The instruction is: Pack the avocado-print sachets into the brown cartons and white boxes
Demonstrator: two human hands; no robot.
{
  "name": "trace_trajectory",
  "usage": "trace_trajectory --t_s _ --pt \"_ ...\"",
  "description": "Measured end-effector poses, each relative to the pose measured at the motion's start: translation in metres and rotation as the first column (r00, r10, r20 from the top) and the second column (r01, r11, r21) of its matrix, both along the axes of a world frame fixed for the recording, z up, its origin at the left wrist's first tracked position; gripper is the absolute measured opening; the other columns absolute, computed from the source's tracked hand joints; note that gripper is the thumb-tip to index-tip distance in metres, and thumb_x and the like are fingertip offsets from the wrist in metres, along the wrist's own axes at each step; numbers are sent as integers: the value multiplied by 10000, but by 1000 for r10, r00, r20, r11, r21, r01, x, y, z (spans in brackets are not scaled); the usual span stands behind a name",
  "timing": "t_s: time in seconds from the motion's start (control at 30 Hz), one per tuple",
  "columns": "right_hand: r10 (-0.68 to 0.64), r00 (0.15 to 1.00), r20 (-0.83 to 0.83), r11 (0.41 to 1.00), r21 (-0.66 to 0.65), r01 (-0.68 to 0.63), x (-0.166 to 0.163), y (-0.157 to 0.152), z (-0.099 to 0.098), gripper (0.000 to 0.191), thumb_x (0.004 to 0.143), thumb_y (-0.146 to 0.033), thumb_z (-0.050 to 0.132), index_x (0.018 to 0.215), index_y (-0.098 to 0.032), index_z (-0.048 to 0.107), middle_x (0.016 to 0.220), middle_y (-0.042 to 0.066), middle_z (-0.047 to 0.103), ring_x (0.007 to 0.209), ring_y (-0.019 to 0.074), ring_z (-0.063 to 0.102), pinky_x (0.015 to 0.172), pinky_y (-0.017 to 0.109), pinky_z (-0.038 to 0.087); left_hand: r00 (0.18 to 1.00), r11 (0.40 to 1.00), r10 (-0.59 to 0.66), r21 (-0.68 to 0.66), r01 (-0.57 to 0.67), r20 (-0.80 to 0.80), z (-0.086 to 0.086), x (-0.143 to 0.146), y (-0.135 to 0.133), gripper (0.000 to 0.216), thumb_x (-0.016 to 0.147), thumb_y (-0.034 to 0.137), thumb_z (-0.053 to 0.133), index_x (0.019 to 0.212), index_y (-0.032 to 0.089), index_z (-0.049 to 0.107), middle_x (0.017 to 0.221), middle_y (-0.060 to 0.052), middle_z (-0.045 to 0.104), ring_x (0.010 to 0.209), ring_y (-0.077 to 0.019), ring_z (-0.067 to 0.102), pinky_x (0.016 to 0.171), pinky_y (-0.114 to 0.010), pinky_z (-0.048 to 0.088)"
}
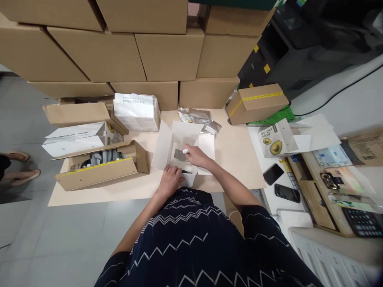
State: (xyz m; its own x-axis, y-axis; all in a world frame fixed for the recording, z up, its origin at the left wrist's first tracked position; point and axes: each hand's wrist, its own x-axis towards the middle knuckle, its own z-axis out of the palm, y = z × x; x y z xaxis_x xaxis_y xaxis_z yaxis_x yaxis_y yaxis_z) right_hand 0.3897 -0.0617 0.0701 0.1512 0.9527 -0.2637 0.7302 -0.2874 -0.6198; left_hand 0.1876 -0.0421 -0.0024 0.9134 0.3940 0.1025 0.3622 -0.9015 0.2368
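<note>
An open white carton stands in front of me with its flaps spread. My right hand is closed inside it, and a small white cap pokes out of the fist. Beside those fingers shows a flat silver pouch, which seems to belong to the cap. My left hand curls over the carton's near left edge and grips it. Close to its fingertips, something dark lies partly hidden in the carton. Several silver packets lie just behind the carton.
On the left stand an open cardboard box of grey pouches and white cartons. Stacked brown boxes wall off the back. To the right are a taped box, an avocado-printed carton and two phones. A person's feet show at far left.
</note>
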Motion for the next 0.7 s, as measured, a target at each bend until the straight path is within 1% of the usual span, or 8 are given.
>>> trace_trajectory --t_s 0.1,0.17,0.23,0.37,0.47,0.53,0.6,0.7 --pt "133 991 1 983 -129 -132 -7 14 -31 187 852 -138 498 1019 -161 578 966 79 697 852 196 617 667 227 392 1000 1000 2 0 -2 -12 0 0 0 261 884 318 610 1096 168 583 1016 -102 642 965 -255 610 1025 -465 383" --pt "203 979 -22 957 -208 -204 -9 17 -42 207 839 -141 531 1038 -149 587 1006 90 701 865 194 623 651 215 391 1000 1000 7 5 -7 -18 0 0 0 283 880 316 617 1109 151 586 1021 -110 647 972 -260 611 1028 -457 382" --pt "256 966 -22 927 -279 -252 -10 18 -50 251 824 -135 562 1073 -137 596 1036 99 704 880 195 629 643 209 390 1000 1000 14 13 -14 -20 0 -1 0 299 878 316 622 1119 142 589 1012 -112 651 969 -263 615 1031 -452 381" --pt "294 956 -2 897 -344 -277 -10 16 -59 328 818 -136 600 1145 -110 599 1074 119 710 913 204 643 646 210 396 1000 999 25 24 -25 0 -2 -1 -1 328 878 325 624 1147 140 589 1038 -111 660 973 -263 618 1035 -448 377" --pt "322 947 -10 887 -346 -305 -10 14 -63 357 828 -137 608 1184 -104 615 1145 141 701 986 220 649 706 213 420 999 999 41 27 -42 22 -4 -1 -3 372 881 311 616 1204 133 571 1095 -127 657 1019 -273 605 1037 -457 373" --pt "357 934 -22 873 -348 -342 -12 12 -64 340 837 -126 593 1173 -108 641 1182 150 692 1040 235 645 746 218 431 998 998 55 32 -55 26 -4 -2 -4 414 882 307 610 1252 131 550 1149 -142 645 1050 -283 590 1024 -460 379" --pt "381 924 -34 865 -339 -369 -14 11 -64 324 849 -115 563 1158 -111 658 1193 152 690 1062 239 644 758 221 437 998 997 67 36 -68 19 -3 -2 -5 448 885 312 599 1294 142 532 1195 -148 630 1049 -289 583 998 -459 394" --pt "385 922 -37 871 -316 -376 -16 9 -61 340 856 -112 542 1177 -116 655 1180 141 697 1051 226 652 747 211 442 997 996 83 33 -83 5 -1 -1 -7 458 888 305 585 1318 159 527 1222 -156 617 1022 -294 581 964 -468 414"
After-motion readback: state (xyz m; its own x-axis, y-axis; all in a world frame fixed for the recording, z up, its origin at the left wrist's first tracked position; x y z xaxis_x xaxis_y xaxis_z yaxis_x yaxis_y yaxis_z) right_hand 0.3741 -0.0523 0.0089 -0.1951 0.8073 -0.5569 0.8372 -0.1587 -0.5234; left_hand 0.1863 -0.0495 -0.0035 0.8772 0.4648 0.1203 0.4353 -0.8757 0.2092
